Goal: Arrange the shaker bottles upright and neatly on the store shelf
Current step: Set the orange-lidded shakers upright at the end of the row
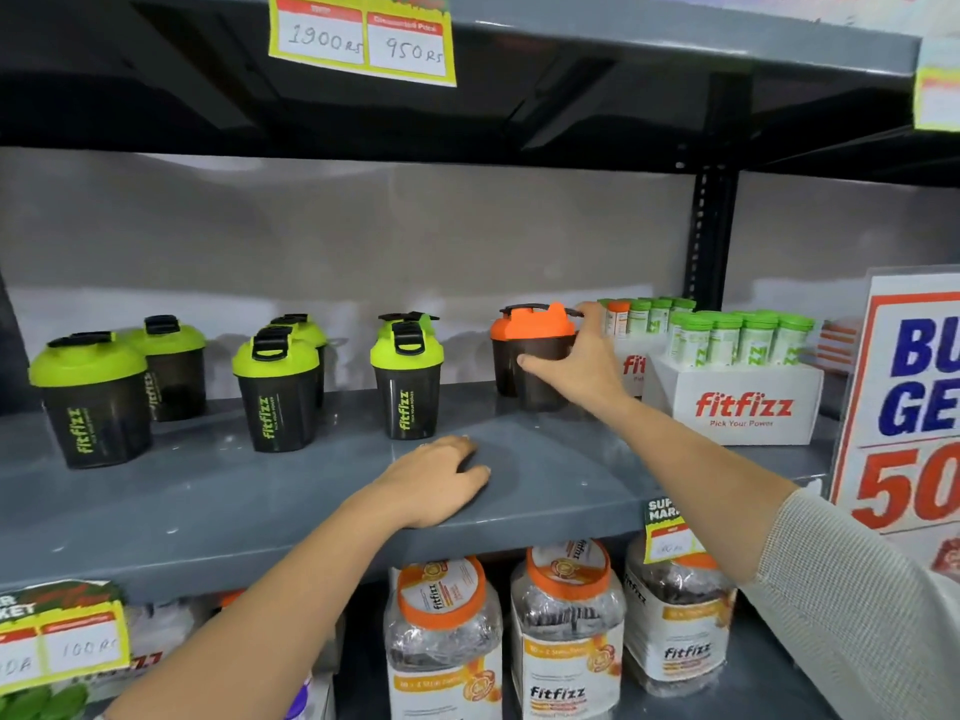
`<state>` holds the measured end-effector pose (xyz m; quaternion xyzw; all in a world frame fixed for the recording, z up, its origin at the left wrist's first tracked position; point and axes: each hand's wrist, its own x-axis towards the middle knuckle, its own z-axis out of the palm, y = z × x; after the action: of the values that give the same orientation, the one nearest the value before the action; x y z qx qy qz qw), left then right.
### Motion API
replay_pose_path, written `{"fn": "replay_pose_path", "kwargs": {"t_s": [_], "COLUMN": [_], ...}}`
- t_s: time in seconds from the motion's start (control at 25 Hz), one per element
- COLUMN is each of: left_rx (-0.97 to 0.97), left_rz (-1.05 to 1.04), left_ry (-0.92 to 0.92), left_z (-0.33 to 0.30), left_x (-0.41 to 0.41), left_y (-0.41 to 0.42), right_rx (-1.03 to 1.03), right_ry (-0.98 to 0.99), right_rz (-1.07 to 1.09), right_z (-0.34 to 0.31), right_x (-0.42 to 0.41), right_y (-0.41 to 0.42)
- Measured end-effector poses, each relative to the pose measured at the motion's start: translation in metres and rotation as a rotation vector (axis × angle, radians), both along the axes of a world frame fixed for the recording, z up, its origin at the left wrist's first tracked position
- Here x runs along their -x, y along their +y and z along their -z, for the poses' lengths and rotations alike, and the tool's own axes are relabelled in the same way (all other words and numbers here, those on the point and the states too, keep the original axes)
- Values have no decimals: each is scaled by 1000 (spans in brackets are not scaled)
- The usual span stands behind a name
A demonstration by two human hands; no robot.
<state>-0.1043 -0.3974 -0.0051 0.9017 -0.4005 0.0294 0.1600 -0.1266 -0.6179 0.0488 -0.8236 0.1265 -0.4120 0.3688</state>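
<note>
Several dark shaker bottles with lime-green lids stand upright on the grey shelf (260,491): two at the left (93,402), a pair in the middle (278,392), and another pair right of it (408,381). An orange-lidded shaker bottle (535,356) stands further right, with another dark bottle partly hidden behind it. My right hand (582,363) grips the orange-lidded bottle's side, thumb on its dark body, fingers round the back. My left hand (441,478) rests palm down on the shelf's front part, holding nothing.
White fitfizz boxes (737,407) with green-capped tubes stand just right of the orange bottle. A promo sign (904,397) stands at the far right. Clear jars (566,631) fill the shelf below. Price tags (363,39) hang from the upper shelf edge.
</note>
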Motion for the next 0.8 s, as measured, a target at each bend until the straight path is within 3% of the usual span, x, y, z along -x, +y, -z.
{"fn": "replay_pose_path", "kwargs": {"t_s": [0.52, 0.68, 0.8], "left_rx": [13, 26, 47], "left_rz": [3, 3, -3], "left_ry": [16, 17, 40], "left_z": [2, 1, 1], "left_x": [-4, -3, -4], "left_y": [1, 0, 0], "right_rx": [23, -49, 128], "right_ry": [33, -53, 54], "right_rz": [-126, 5, 134], "right_z": [14, -21, -56], "right_x": [6, 19, 12], "right_y": [-11, -22, -16]}}
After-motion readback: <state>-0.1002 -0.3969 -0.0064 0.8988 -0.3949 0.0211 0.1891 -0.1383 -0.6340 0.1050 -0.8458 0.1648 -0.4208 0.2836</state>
